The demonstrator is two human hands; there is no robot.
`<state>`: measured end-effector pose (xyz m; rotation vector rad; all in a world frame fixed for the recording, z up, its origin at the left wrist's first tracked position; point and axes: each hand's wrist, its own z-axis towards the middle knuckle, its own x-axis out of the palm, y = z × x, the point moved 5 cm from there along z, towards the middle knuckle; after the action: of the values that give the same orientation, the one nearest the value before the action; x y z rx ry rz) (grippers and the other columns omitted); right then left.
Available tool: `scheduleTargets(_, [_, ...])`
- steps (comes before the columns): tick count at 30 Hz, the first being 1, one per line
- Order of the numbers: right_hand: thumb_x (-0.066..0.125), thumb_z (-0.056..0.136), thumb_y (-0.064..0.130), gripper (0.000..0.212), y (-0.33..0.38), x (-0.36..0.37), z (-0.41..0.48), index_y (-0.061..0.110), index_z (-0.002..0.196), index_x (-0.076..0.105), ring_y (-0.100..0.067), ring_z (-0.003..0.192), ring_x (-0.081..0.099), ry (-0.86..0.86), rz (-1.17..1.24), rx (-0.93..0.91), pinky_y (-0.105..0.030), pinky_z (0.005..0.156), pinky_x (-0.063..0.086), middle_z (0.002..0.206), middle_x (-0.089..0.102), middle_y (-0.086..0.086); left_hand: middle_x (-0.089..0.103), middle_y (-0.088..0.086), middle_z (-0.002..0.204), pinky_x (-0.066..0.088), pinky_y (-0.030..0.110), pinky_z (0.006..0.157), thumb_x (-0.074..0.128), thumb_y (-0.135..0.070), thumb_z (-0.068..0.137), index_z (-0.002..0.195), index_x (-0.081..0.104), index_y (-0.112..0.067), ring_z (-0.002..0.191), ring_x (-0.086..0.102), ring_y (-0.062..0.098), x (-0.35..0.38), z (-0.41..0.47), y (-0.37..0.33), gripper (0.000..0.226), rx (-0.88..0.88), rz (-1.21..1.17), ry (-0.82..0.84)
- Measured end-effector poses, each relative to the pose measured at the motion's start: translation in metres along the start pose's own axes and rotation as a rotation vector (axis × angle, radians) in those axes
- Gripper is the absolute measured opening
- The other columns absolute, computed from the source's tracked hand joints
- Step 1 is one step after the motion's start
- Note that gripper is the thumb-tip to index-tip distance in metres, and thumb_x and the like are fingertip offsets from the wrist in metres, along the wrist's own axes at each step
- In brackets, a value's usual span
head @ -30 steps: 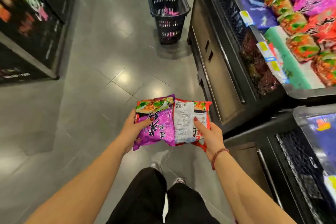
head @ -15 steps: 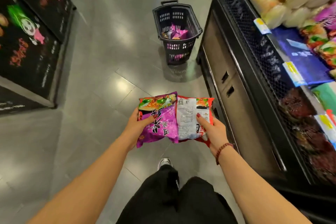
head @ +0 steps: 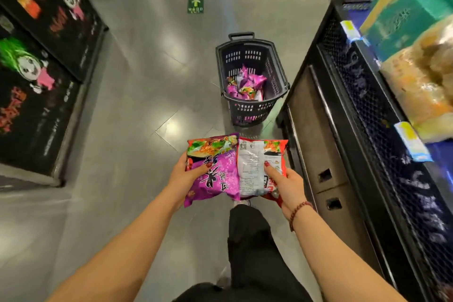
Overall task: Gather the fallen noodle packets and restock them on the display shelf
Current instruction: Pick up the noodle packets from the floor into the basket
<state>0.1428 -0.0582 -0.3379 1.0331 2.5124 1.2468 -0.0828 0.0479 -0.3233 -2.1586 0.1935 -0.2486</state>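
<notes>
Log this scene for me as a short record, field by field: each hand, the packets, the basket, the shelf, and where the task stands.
left hand: grips purple packet, thumb on its front
right hand: grips red packet, back label facing up
packets: held side by side, inner edges meeting
basket: on the floor ahead, beside the shelf; holds more packets, mostly purple
shelf: on the person's right
task: two packets in hand, not yet shelved
</notes>
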Motion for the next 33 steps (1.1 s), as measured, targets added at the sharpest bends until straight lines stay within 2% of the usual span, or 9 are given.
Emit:
scheduleTargets(5, [0.073, 0.084, 0.019, 0.033, 0.071, 0.027, 0.088, 0.005, 0.113, 0.065, -0.031, 0.089, 0.072, -0.013, 0.028, -0.007, -0.055, 0.080, 0.056, 0.098, 0.074, -0.012, 0.070, 0.009, 0.113, 0.056, 0.050, 0.085, 0.070, -0.003, 0.085, 0.124, 0.053, -0.023, 0.095, 0.071, 0.030, 0.038, 0.089, -0.074, 0.047, 0.033, 0.082, -0.017])
scheduleTargets(9, [0.072, 0.085, 0.016, 0.027, 0.125, 0.048, 0.146, 0.004, 0.109, 0.066, -0.028, 0.086, 0.072, -0.014, 0.040, -0.026, -0.042, 0.070, 0.060, 0.098, 0.074, -0.014, 0.071, 0.007, 0.107, 0.058, 0.037, 0.065, 0.067, -0.008, 0.089, 0.124, 0.052, -0.022, 0.087, 0.073, 0.028, 0.059, 0.149, -0.127, 0.041, 0.033, 0.034, 0.002])
scheduleTargets(11, [0.072, 0.085, 0.016, 0.025, 0.145, 0.060, 0.171, 0.003, 0.107, 0.067, -0.028, 0.085, 0.072, -0.025, 0.045, -0.032, -0.041, 0.069, 0.060, 0.097, 0.074, -0.014, 0.071, 0.005, 0.106, 0.057, 0.033, 0.059, 0.064, -0.010, 0.091, 0.121, 0.053, -0.025, 0.084, 0.073, 0.025, 0.063, 0.176, -0.148, 0.035, 0.028, 0.007, 0.011])
scheduleTargets(14, [0.070, 0.086, 0.013, 0.024, 0.173, 0.078, 0.214, 0.002, 0.108, 0.067, -0.027, 0.087, 0.071, -0.049, 0.064, -0.043, -0.043, 0.077, 0.058, 0.097, 0.074, -0.012, 0.072, 0.008, 0.106, 0.059, 0.036, 0.063, 0.059, -0.017, 0.095, 0.119, 0.053, -0.024, 0.086, 0.073, 0.026, 0.067, 0.229, -0.177, 0.026, -0.003, -0.021, 0.031])
scheduleTargets(16, [0.069, 0.086, 0.011, 0.022, 0.189, 0.091, 0.242, 0.002, 0.107, 0.067, -0.025, 0.085, 0.072, -0.066, 0.087, -0.049, -0.039, 0.074, 0.060, 0.094, 0.075, -0.010, 0.073, 0.009, 0.101, 0.061, 0.038, 0.065, 0.057, -0.023, 0.096, 0.119, 0.053, -0.021, 0.085, 0.073, 0.028, 0.069, 0.268, -0.194, 0.023, -0.037, -0.019, 0.039])
scheduleTargets(19, [0.070, 0.086, 0.012, 0.026, 0.211, 0.109, 0.282, 0.002, 0.109, 0.066, -0.029, 0.092, 0.071, -0.110, 0.133, -0.045, -0.047, 0.083, 0.057, 0.099, 0.074, -0.013, 0.076, 0.005, 0.088, 0.061, 0.036, 0.060, 0.058, -0.023, 0.096, 0.113, 0.055, -0.022, 0.077, 0.074, 0.027, 0.076, 0.325, -0.225, 0.017, -0.054, 0.022, 0.069])
scheduleTargets(22, [0.071, 0.086, 0.014, 0.028, 0.230, 0.127, 0.312, 0.003, 0.111, 0.067, -0.028, 0.096, 0.070, -0.157, 0.165, -0.029, -0.050, 0.091, 0.053, 0.103, 0.073, -0.012, 0.075, 0.005, 0.086, 0.059, 0.032, 0.056, 0.060, -0.021, 0.095, 0.107, 0.056, -0.025, 0.074, 0.073, 0.026, 0.081, 0.371, -0.254, 0.014, -0.081, 0.062, 0.118])
scheduleTargets(27, [0.070, 0.086, 0.013, 0.023, 0.259, 0.137, 0.356, 0.005, 0.108, 0.068, -0.028, 0.094, 0.071, -0.250, 0.248, -0.010, -0.046, 0.087, 0.056, 0.100, 0.074, -0.011, 0.076, 0.004, 0.089, 0.060, 0.035, 0.063, 0.059, -0.023, 0.096, 0.111, 0.057, -0.026, 0.079, 0.074, 0.027, 0.104, 0.446, -0.292, 0.016, -0.094, 0.182, 0.195])
scheduleTargets(33, [0.071, 0.085, 0.011, 0.019, 0.292, 0.118, 0.425, 0.007, 0.103, 0.068, -0.023, 0.085, 0.073, -0.341, 0.269, 0.015, -0.036, 0.070, 0.060, 0.096, 0.074, -0.009, 0.075, 0.001, 0.087, 0.057, 0.029, 0.054, 0.059, -0.019, 0.096, 0.108, 0.058, -0.029, 0.071, 0.073, 0.023, 0.159, 0.520, -0.308, 0.016, -0.110, 0.233, 0.231])
